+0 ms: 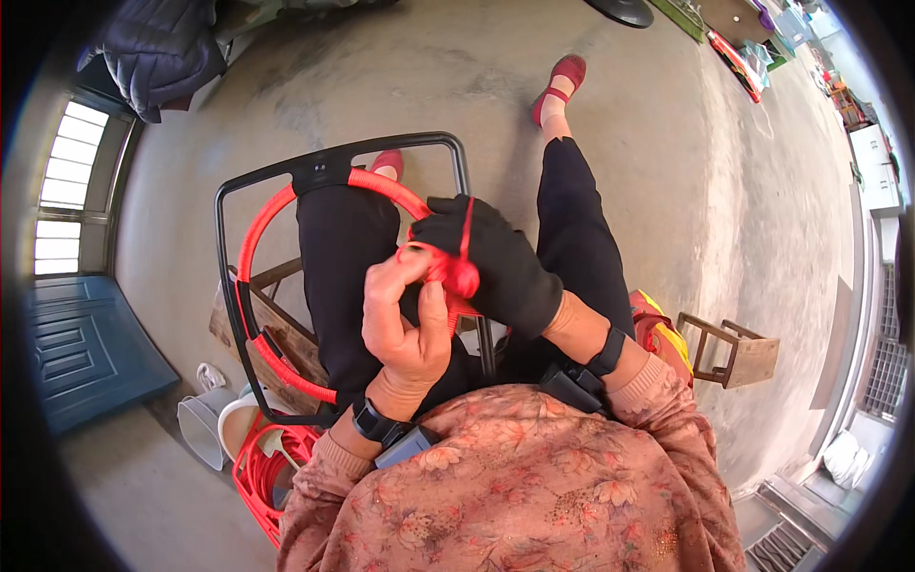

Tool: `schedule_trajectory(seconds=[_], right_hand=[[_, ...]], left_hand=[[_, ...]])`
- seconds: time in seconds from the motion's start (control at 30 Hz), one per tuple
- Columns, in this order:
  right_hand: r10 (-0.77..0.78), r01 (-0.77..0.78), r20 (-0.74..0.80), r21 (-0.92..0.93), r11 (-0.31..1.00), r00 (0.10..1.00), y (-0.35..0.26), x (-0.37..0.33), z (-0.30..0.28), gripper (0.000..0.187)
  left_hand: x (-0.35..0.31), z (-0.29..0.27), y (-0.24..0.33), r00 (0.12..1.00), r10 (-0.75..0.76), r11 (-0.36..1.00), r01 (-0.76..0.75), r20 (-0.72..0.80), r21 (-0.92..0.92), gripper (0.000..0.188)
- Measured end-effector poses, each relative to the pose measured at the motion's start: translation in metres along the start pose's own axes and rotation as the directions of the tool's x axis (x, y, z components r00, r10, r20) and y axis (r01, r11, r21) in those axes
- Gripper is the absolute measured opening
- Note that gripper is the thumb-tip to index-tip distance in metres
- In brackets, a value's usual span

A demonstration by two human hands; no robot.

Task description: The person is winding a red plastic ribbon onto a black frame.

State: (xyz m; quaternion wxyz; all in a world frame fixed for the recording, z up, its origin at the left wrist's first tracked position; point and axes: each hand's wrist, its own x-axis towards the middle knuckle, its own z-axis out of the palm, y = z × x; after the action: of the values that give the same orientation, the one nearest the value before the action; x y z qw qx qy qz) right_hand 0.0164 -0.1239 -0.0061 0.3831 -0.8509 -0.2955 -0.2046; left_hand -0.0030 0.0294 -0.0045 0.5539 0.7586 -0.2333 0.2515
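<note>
On my lap rests a black rectangular frame (221, 229) holding a round hoop (263, 221) wrapped mostly in red cord, with short black stretches at its left. My bare left hand (410, 319) pinches red cord at the hoop's right side, its fingertips slightly blurred. Close against it, my right hand (491, 257) in a black glove is closed round a small red cord bundle (457, 276). One red strand crosses the back of the glove. The two hands hide that part of the hoop, and the right fingertips are partly out of sight.
By my left side, red cord coils (262, 462) hang beside a white bucket (203, 424). A wooden stool (748, 357) stands to the right on the concrete floor. A wooden seat (286, 334) shows behind the frame, and a blue door panel (91, 353) lies far left.
</note>
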Motion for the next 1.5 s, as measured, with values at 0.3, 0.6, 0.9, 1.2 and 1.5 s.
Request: schedule_trajectory(seconds=[0.3, 0.6, 0.9, 1.2, 1.5], right_hand=[[0.736, -0.719, 0.01, -0.204, 0.664, 0.677, 0.056, -0.097, -0.072, 0.027], [0.962, -0.246, -0.238, 0.932, 0.266, 0.137, 0.134, -0.174, -0.101, 0.022], [0.656, -0.902, 0.67, 0.43, 0.04, 0.349, 0.03, -0.052, -0.018, 0.032], [0.82, -0.209, 0.471, 0.882, -0.423, 0.326, 0.027, -0.043, -0.011, 0.02], [0.694, -0.118, 0.447, 0.876, -0.468, 0.564, 0.054, -0.064, -0.001, 0.025]], left_hand=[[-0.008, 0.0, -0.025, 0.709, -0.66, 0.688, 0.703, 0.247, -0.178, 0.022], [-0.004, 0.006, -0.028, 0.553, -0.756, 0.455, 0.829, 0.351, -0.326, 0.016], [-0.009, 0.009, -0.035, 0.506, -0.773, 0.31, 0.828, 0.383, -0.467, 0.014], [-0.005, 0.007, -0.028, 0.359, -0.815, 0.131, 0.879, 0.456, -0.458, 0.021], [0.006, 0.012, -0.01, 0.281, -0.715, -0.087, 0.873, 0.64, -0.48, 0.028]])
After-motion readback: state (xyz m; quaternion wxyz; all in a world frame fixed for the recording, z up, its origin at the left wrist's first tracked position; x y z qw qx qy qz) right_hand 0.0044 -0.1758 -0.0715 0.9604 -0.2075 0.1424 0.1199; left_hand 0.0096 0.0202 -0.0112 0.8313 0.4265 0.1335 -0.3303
